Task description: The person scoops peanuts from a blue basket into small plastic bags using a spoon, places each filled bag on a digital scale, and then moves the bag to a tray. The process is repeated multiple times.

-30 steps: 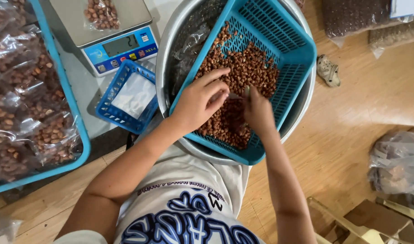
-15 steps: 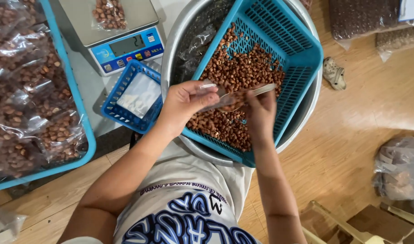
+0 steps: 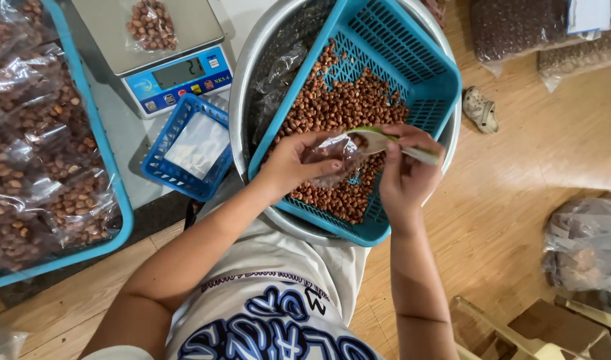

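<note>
Over the blue basket (image 3: 412,73) of peanuts (image 3: 339,107), the left hand (image 3: 295,163) pinches a small clear bag (image 3: 332,157) open, while the right hand (image 3: 405,173) grips a pale green scoop (image 3: 379,137), its bowl at the bag's mouth. The basket sits tilted in a metal basin (image 3: 249,80).

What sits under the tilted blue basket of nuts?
A large metal basin holds the blue basket; dark plastic lies along its left inner side. The basin's bottom is covered by the basket and nuts.
</note>
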